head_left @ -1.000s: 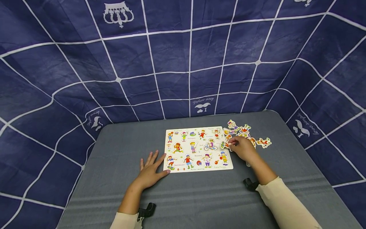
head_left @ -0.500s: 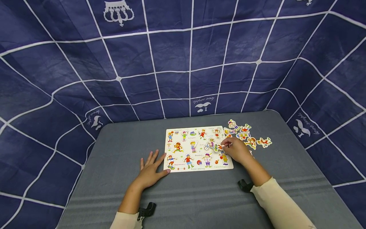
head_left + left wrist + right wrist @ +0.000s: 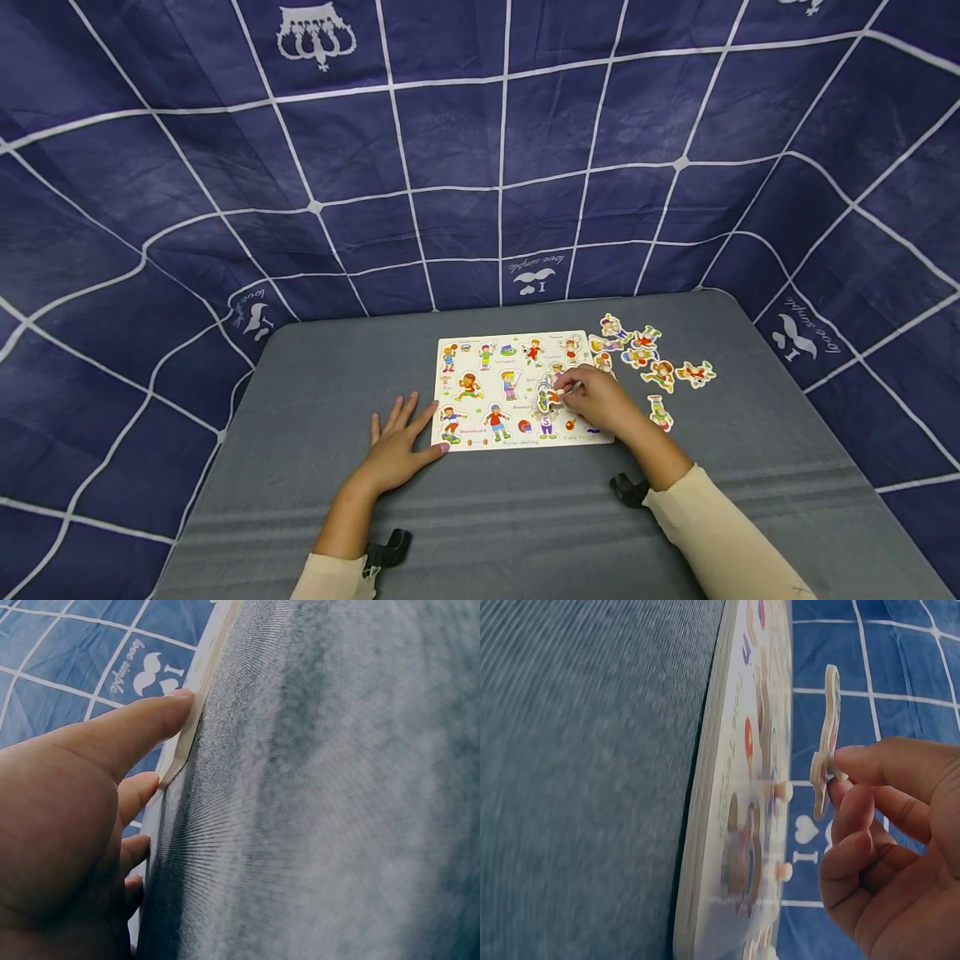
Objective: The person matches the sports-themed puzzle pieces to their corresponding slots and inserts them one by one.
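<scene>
A white puzzle board [image 3: 517, 392] printed with sports figures lies flat on the grey table [image 3: 300, 400]. My right hand [image 3: 596, 402] hovers over the board's right half and pinches a small figure piece [image 3: 826, 742] by its peg, a little above the board [image 3: 727, 795]. The piece [image 3: 549, 397] shows just left of my fingers in the head view. My left hand [image 3: 397, 450] rests flat on the table, its thumb [image 3: 127, 735] against the board's lower left edge [image 3: 184, 750].
Several loose figure pieces [image 3: 648, 358] lie on the table right of the board, one [image 3: 658, 412] close to my right wrist. A dark blue gridded cloth [image 3: 495, 167] walls in the table on all far sides.
My right hand has carried the pinched piece leftward from the board's right edge to over its right-centre area. The left hand has stayed put.
</scene>
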Available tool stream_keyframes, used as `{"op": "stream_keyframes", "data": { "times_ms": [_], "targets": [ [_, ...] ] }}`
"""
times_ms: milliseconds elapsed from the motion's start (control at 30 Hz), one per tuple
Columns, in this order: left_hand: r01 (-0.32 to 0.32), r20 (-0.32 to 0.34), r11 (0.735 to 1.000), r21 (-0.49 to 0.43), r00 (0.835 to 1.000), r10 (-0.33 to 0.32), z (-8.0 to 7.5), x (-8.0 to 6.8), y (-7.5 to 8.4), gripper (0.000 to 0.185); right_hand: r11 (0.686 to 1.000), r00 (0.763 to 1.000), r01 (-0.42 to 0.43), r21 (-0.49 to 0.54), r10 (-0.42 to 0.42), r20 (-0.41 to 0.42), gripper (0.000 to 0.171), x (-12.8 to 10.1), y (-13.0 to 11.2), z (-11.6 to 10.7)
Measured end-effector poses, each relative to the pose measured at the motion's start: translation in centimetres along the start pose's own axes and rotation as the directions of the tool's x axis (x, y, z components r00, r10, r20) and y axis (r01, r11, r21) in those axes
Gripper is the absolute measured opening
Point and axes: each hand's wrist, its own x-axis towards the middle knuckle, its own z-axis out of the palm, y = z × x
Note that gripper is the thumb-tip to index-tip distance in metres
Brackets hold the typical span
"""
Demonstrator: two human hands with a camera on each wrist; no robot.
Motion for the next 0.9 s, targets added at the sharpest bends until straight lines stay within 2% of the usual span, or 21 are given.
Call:
{"op": "stream_keyframes", "data": {
  "times_ms": [133,467,733,900],
  "targets": [
    [-0.005,-0.002,1.0,-0.002,1.0,0.005,0.0,-0.1,-0.1,0.081,0.999,0.999,0.046,0.011,-0.046,0.003,0.012,0.3,-0.5,0.7],
    [0.001,0.001,1.0,0.002,1.0,-0.001,0.0,0.0,-0.1,0.081,0.996,0.995,0.084,-0.014,-0.083,0.056,0.012,1.2,-2.1,2.3],
    [-0.014,-0.023,1.0,0.004,1.0,0.014,0.1,-0.2,0.0,0.08,0.995,0.987,0.087,-0.044,-0.08,0.14,0.011,1.8,-3.6,3.6],
    [-0.006,-0.014,1.0,0.002,1.0,0.006,0.0,-0.2,0.0,0.081,0.981,0.972,0.179,-0.077,-0.164,0.17,0.01,2.4,-4.6,4.2]
  ]
}}
